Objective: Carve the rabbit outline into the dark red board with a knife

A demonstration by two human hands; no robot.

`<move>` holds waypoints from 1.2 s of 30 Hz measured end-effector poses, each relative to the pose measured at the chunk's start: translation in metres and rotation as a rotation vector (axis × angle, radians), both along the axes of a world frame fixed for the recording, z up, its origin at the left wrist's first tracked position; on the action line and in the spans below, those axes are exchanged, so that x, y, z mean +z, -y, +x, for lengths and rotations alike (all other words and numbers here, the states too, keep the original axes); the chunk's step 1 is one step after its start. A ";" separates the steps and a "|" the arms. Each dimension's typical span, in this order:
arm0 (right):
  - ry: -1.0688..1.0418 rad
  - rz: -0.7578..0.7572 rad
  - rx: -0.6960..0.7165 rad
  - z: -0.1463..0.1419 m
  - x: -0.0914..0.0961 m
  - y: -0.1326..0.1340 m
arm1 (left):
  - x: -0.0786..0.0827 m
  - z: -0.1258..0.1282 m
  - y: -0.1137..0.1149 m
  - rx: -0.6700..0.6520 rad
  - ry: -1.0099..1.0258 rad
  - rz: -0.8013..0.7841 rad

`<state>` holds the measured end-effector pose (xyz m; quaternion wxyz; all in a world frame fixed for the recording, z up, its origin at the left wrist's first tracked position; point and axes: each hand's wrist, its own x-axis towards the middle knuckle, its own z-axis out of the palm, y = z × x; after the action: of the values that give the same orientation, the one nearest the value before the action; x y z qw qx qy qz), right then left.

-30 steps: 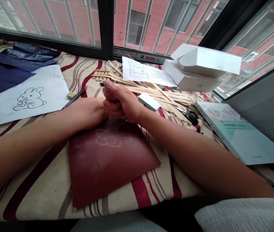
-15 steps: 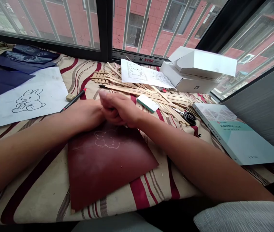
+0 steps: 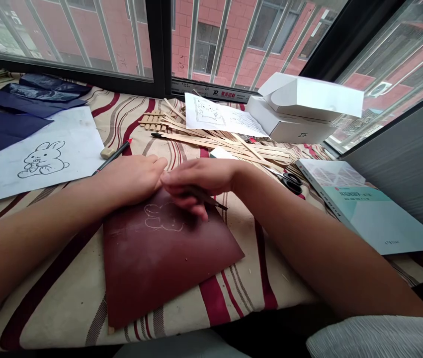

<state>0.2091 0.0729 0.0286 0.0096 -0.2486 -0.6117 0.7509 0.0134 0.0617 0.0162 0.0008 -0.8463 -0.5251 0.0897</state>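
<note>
A dark red board lies in front of me, with a pale rabbit outline drawn near its far side. My left hand rests over the board's far left part, its fingers bent and pressed together with the tips hidden. Beside it, my right hand is closed round a slim, dark-handled carving tool. The tool's narrow tip points to the right, above the board's far right edge. Motion blurs the right fingers a little, and the two hands meet or nearly meet near the thumb.
To the left lies a white sheet with a rabbit drawing, partly under dark blue sheets. A pen and an eraser lie nearby. Behind my hands are wooden strips; rightward, scissors, a white box and a book.
My right hand has turned from a fist beside the left hand to a flatter pose, slightly lower and to the right, which shows the tool. The left hand stays nearly in place.
</note>
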 end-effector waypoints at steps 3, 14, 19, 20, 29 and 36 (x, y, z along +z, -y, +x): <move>0.164 0.154 -0.013 0.018 0.005 -0.015 | -0.001 -0.001 -0.001 -0.022 -0.111 0.010; 0.335 0.327 0.361 0.027 0.035 -0.006 | -0.004 -0.003 0.000 -0.023 -0.121 0.073; 0.516 0.844 0.073 0.032 0.057 -0.005 | -0.004 -0.003 0.000 -0.030 -0.122 0.071; 0.458 0.844 0.046 0.031 0.058 -0.004 | -0.004 -0.002 0.001 -0.028 -0.123 0.078; -0.418 0.272 -0.590 -0.019 0.001 0.009 | 0.005 0.000 0.010 0.018 -0.087 0.088; -0.591 0.220 -0.679 -0.032 -0.003 0.020 | 0.006 -0.001 0.011 -0.015 -0.063 0.108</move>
<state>0.1767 0.0531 0.0251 0.4553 -0.2079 -0.5425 0.6746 0.0123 0.0506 0.0218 0.0636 -0.8457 -0.5224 0.0880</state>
